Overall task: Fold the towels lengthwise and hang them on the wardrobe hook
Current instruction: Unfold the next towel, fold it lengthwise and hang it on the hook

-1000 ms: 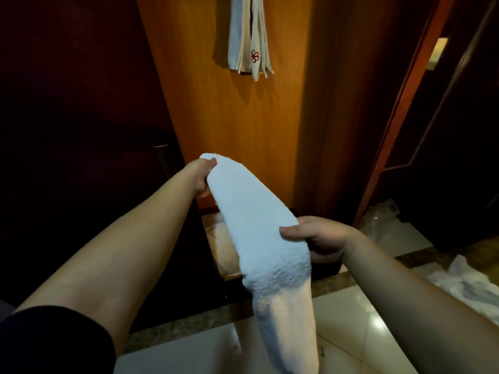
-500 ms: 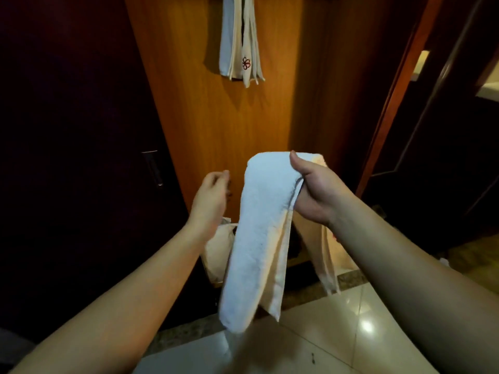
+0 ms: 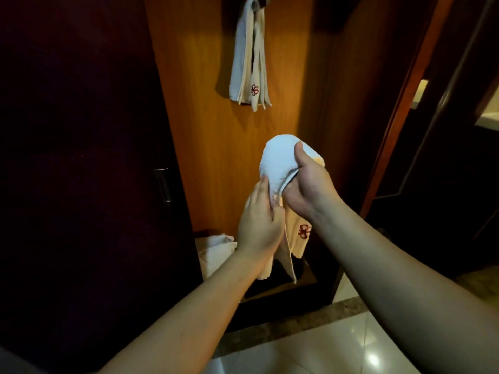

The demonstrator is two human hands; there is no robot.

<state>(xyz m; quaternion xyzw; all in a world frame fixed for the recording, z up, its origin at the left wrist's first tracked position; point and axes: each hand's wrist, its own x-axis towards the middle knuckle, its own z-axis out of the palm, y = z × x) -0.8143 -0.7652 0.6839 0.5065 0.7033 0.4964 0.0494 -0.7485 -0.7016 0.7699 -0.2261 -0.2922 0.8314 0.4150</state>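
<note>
I see the right hand raised in front of the orange-brown wooden wardrobe panel, its thumb curled over the front of a folded white terry towel and its fingers wrapped behind, so the fold of the towel bulges out above the grip. The towel's two tails hang down from that hand in front of the panel, and one tail carries a small red embroidered flower emblem. My left hand sits just below and to the left of the right one; its fingers are nearly straight and press flat against the hanging cloth, and I cannot tell whether the thumb pinches it from behind. Above, a second white towel with the same red emblem hangs doubled over the dark wardrobe hook at the top of the panel, well apart from the held towel. To the left stands a dark wardrobe door with a metal handle. Low down, behind my left wrist, more white cloth lies in a dark open compartment. A glossy pale tiled floor with a speckled stone border fills the lower right.
</note>
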